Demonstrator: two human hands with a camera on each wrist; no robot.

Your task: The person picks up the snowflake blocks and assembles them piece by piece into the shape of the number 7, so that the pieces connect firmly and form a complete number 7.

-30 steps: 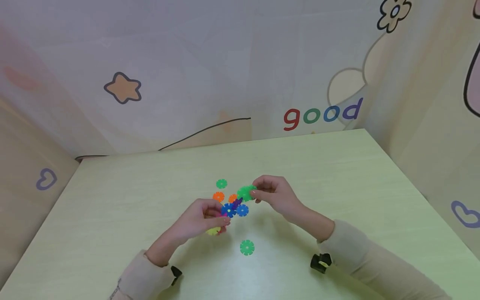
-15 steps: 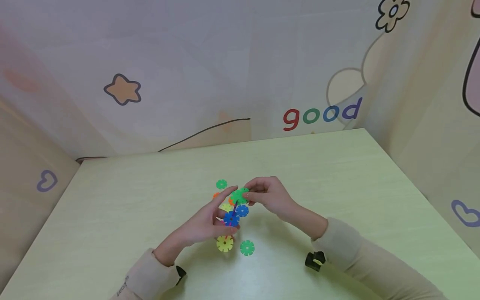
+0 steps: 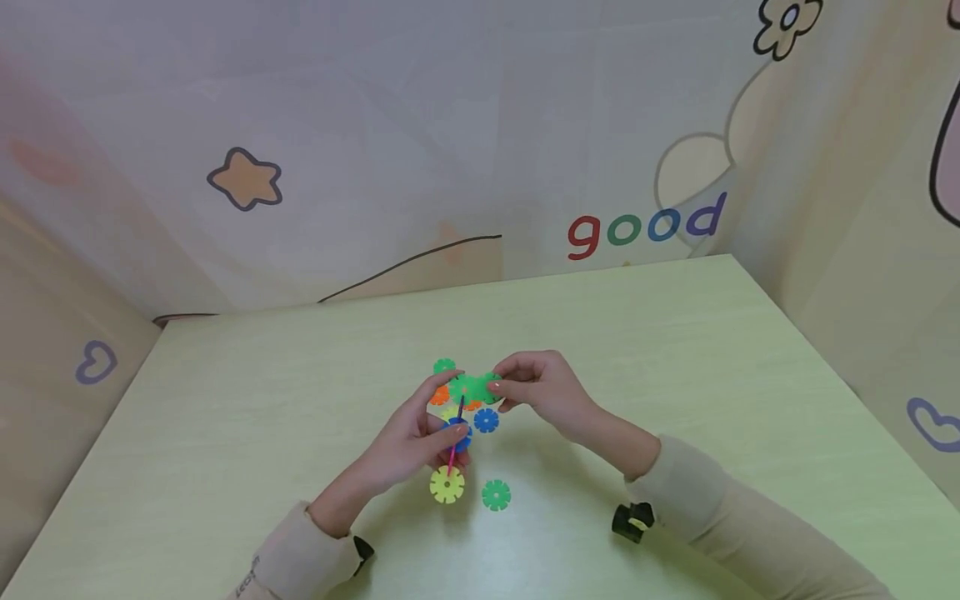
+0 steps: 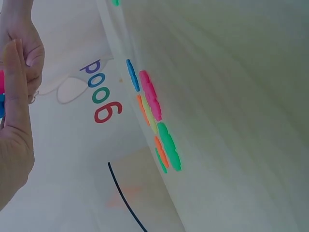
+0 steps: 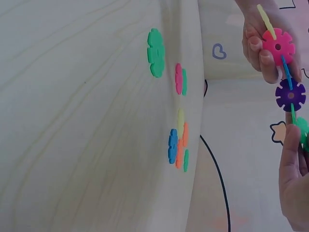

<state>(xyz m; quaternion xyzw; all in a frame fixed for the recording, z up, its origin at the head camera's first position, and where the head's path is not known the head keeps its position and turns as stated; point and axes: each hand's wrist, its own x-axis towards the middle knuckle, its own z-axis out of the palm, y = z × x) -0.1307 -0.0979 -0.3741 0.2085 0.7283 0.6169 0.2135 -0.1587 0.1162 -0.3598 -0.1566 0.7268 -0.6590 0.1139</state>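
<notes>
My left hand [image 3: 405, 440] holds a chain of notched plastic snowflake discs, its thumb on the blue disc [image 3: 454, 442] and its index finger stretched up to the green discs. A yellow disc [image 3: 447, 492] hangs at the lower end. In the right wrist view a pink disc [image 5: 271, 42] and a purple disc [image 5: 283, 92] sit in the chain, linked by edge-on pieces. At the top, two green discs [image 3: 474, 388] appear side by side; whether they are fully slotted together cannot be told. My right hand [image 3: 546, 390] pinches the right-hand green disc between thumb and fingers.
Loose discs lie on the pale table [image 3: 637, 333]: a blue disc [image 3: 487, 421], an orange disc [image 3: 438, 397], a green disc [image 3: 444, 365] behind, and a green disc [image 3: 496, 502] nearer me. The left wrist view also shows a pink disc [image 4: 150, 95]. A printed curtain wall [image 3: 375, 167] stands behind.
The chain has swung down, so the yellow disc now hangs below my left hand. My left index finger has reached up to the green discs, and my right hand has shifted slightly left.
</notes>
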